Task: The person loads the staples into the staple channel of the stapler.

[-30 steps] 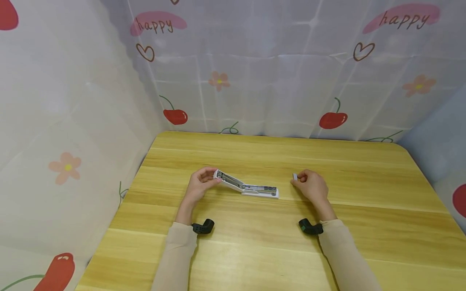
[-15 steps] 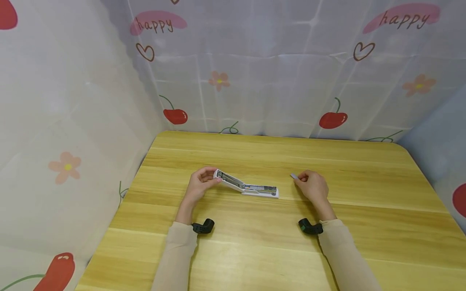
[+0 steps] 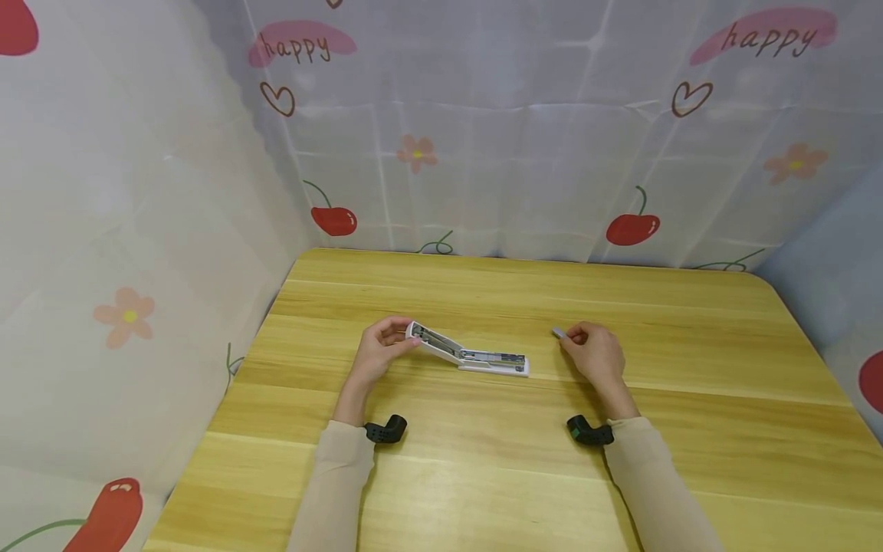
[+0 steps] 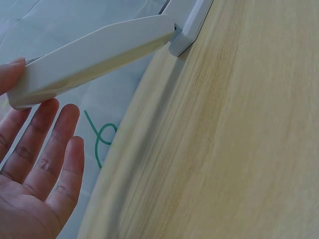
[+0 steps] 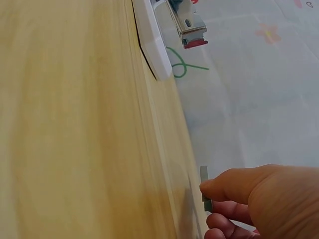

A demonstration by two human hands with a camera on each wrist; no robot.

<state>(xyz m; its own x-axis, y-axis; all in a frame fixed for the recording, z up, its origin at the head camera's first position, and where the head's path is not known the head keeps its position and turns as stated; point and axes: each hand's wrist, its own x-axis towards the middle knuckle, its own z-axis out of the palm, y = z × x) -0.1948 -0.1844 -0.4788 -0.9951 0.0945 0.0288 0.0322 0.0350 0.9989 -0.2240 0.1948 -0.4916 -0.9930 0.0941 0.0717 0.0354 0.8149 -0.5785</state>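
Note:
A white stapler [image 3: 438, 347] is spread open on the table, its base [image 3: 491, 369] flat and its top cover tilted up to the left. My left hand [image 3: 378, 349] pinches the raised end of that cover [image 4: 99, 52] between thumb and fingers; in the left wrist view the other fingers extend below it. The metal staple channel [image 3: 493, 357] lies exposed above the base. To the right, apart from the stapler, my right hand [image 3: 595, 354] pinches a small grey strip of staples [image 5: 204, 174] between thumb and index finger. Its other fingers are curled in.
The wooden table [image 3: 483, 460] runs back to a printed curtain [image 3: 497, 169], with another curtain [image 3: 138, 230] along the left side. Black wrist cameras [image 3: 386, 430] are worn at both sleeve cuffs.
The staple strip in my right fingers has turned from upright to slanting toward the upper left. My left hand and the stapler have stayed put.

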